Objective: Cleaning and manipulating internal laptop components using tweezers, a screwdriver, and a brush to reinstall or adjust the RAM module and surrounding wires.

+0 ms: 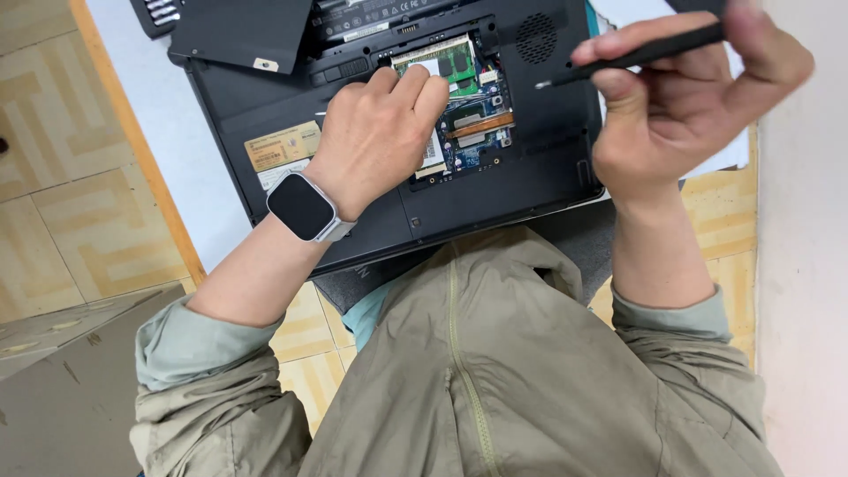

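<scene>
While the view looks straight down from the person's head, a black laptop (530,168) lies upside down on a pale blue-grey tabletop (190,150) with an orange wooden edge, its bottom panel facing up. An opened service bay in the laptop's underside exposes a green memory module (455,60) and a blue circuit board (473,132) with a copper-coloured strip across it.

The left hand (380,132) rests palm down over the left part of this bay, fingers curled, with the fingertips (424,88) touching the near edge of the green memory module. It presses rather than grasps; nothing is closed inside it. A square black smartwatch on a pale grey band (305,208) sits on that wrist.

The right hand (689,97) hovers above the laptop's right edge, closed around a slim black screwdriver (645,55), pinched between thumb and fingers. The tool lies nearly level, its small tip pointing left toward the bay without touching it.

A removed black plastic cover panel (243,34) lies across the laptop's far left corner. The person wears an olive-green zip jacket (495,371). A brown cardboard box (62,389) stands on the patterned tan floor tiles (53,132) at lower left.
</scene>
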